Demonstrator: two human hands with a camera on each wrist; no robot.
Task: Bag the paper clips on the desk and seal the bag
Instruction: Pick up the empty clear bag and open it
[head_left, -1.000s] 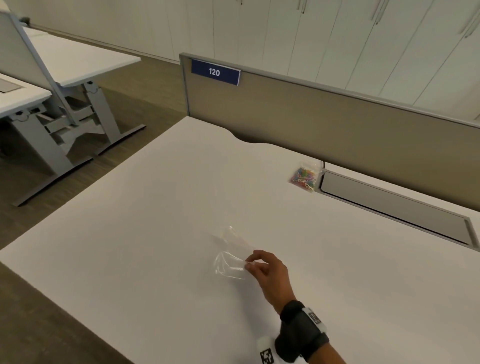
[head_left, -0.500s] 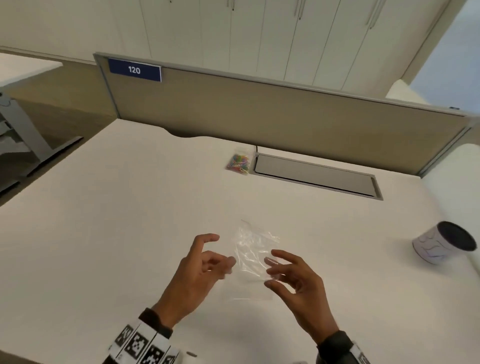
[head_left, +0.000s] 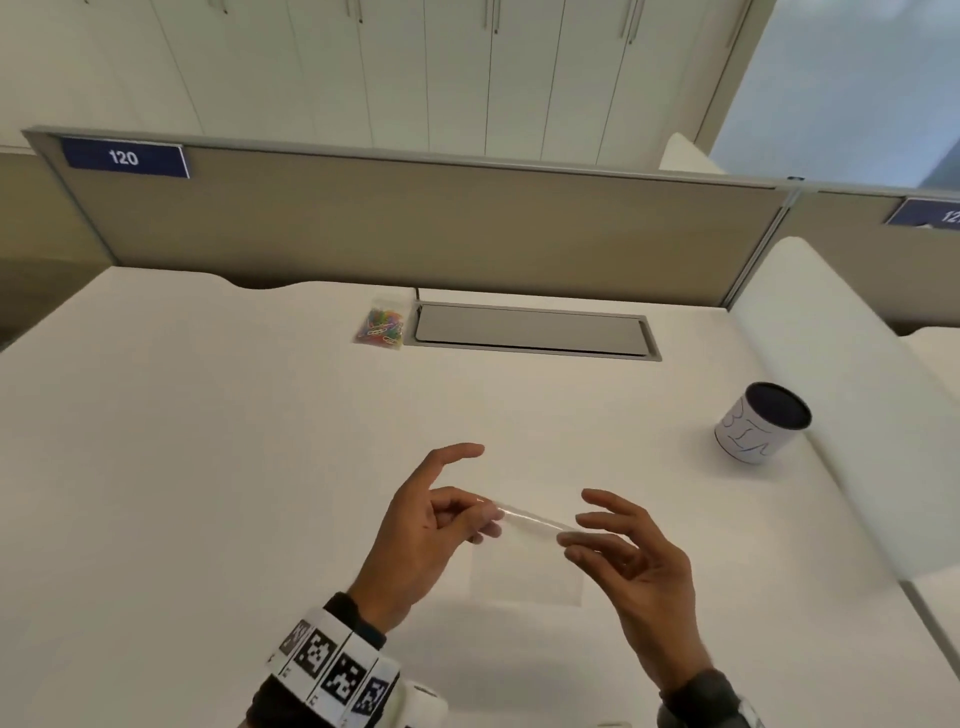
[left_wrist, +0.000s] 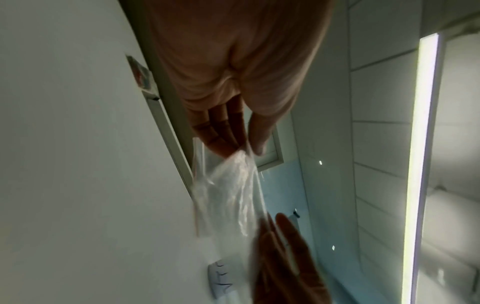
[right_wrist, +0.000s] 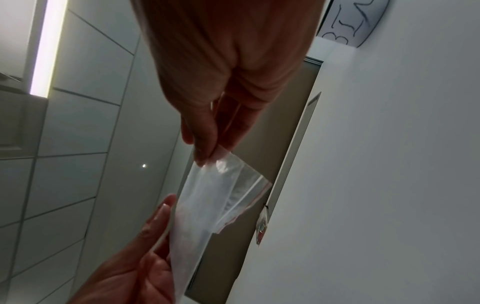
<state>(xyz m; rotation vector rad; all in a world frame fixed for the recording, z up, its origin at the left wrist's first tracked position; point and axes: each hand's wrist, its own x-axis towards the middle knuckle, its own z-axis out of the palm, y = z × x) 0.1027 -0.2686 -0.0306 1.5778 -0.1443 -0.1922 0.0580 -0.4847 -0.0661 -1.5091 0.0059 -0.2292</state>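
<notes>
I note the left hand (head_left: 415, 535) and right hand (head_left: 634, 561) pinch the clear plastic zip bag (right_wrist: 221, 185) by opposite edges, fingers clamped, mouth presumably readied for opening.

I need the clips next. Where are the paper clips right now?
In the head view, the paper clips lie in a small clear packet at the desk's far edge, just left of the grey cable flap.
</notes>
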